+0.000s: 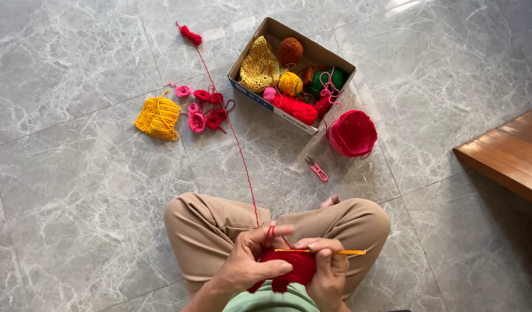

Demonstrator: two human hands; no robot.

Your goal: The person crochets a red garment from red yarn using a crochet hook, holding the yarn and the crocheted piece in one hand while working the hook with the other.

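I sit cross-legged on a marble floor. My left hand point(249, 261) pinches a red crocheted piece point(296, 267) over my lap, with red yarn looped over its index finger. My right hand point(329, 268) grips a yellow crochet hook point(329, 251) that lies across the top of the red piece, its tip pointing left. The red yarn strand point(238, 149) runs from my left hand up across the floor to a small red yarn ball point(191, 36).
A cardboard box point(260, 99) holds several yarn balls and a yellow crocheted piece. Beside it lie a red crocheted cap point(352, 133), pink snips point(318, 170), several small pink and red crocheted pieces point(205, 110) and a yellow crocheted piece point(158, 117). A wooden edge point(508, 153) sits at right.
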